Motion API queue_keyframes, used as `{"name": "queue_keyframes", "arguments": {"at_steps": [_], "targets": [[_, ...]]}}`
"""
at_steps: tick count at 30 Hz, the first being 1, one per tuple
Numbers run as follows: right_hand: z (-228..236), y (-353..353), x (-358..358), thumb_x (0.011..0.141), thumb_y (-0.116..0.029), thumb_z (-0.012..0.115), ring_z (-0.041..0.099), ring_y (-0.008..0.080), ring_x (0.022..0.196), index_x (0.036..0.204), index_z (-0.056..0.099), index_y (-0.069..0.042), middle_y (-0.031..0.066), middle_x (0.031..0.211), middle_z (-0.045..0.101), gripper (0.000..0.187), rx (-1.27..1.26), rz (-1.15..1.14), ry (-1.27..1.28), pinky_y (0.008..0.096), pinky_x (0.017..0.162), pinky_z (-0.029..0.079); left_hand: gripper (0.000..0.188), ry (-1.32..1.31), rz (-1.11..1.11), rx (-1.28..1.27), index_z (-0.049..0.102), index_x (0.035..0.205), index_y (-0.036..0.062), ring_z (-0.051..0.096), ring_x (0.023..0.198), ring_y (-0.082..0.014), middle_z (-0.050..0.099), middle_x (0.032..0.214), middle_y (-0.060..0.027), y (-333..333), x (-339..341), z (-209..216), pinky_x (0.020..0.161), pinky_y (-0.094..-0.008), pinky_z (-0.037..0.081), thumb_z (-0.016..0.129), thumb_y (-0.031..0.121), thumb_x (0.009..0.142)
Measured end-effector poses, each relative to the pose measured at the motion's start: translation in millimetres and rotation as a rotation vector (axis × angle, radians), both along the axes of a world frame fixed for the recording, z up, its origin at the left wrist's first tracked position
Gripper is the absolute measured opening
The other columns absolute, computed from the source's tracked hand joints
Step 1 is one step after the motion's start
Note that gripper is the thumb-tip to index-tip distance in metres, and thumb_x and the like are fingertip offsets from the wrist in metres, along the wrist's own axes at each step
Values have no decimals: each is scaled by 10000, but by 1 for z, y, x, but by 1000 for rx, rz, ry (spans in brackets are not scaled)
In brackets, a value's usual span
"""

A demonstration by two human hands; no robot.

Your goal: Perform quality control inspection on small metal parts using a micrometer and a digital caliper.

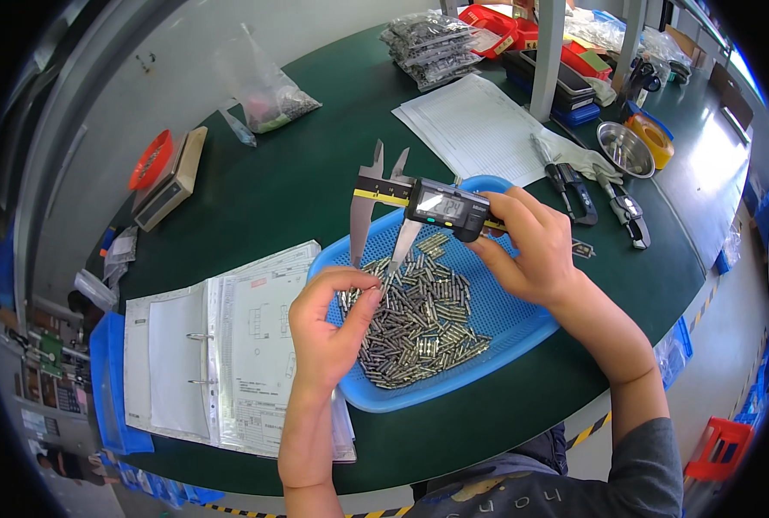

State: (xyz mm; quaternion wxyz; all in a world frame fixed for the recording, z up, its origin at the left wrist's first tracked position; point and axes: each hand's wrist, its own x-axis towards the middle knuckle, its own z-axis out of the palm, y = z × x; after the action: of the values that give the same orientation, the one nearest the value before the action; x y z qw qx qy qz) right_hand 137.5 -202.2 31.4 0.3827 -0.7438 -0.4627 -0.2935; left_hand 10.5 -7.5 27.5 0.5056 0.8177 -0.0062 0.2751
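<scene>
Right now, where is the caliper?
The caliper is in the right hand, held over the blue tray of metal pins, mid-picture.

Digital caliper (428,205) held level above blue tray (505,332) of metal pins (419,319)

A single head-worn fisheye view looks steeply down from above onto the green counter (298,190), close enough that the person's forearms enter from the lower edge and the left hand (328,324) and right hand (527,246) fill the middle. It faces forward across the counter toward its far end at the upper right. Straight edges bow toward the dark round rim.
</scene>
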Motion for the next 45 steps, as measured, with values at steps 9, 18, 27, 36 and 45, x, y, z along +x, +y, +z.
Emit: {"name": "queue_keyframes", "arguments": {"at_steps": [9,18,27,36,45], "targets": [[-3,0,0,614,-150,698,472,203,476,880,543,-21,58,634,480,334,7,70,-7,284,422,369,122,-129,-75,-356,564,803,-29,538,763,-132,562,809,-87,-5,-4,-2,725,-231,424,629,-45,701],[-2,0,-2,605,-151,707,469,193,470,881,556,-21,54,637,486,340,17,94,-4,283,416,368,119,-114,-109,-542,555,843,-2,569,787,-173,590,823,-92,-7,-7,-5,762,-303,439,619,22,746],[-2,0,-3,607,-169,711,459,184,453,846,559,-25,48,626,484,318,10,82,-15,276,399,356,122,-86,-119,-564,537,868,-9,567,790,-166,594,836,-107,-7,-8,-4,771,-292,431,587,61,782],[-3,-3,-3,602,-216,720,461,193,426,776,562,-45,46,576,485,290,-2,43,17,281,376,343,127,-75,-159,-615,532,877,-23,558,794,-144,586,850,-103,-8,-7,-5,755,-267,429,580,29,771],[-2,-1,-5,606,-239,715,505,208,457,765,575,-58,45,589,517,279,-42,32,25,298,392,374,203,-11,-217,-675,485,911,10,514,827,-144,510,889,-69,-11,-4,-12,772,-302,418,578,89,750]]}}
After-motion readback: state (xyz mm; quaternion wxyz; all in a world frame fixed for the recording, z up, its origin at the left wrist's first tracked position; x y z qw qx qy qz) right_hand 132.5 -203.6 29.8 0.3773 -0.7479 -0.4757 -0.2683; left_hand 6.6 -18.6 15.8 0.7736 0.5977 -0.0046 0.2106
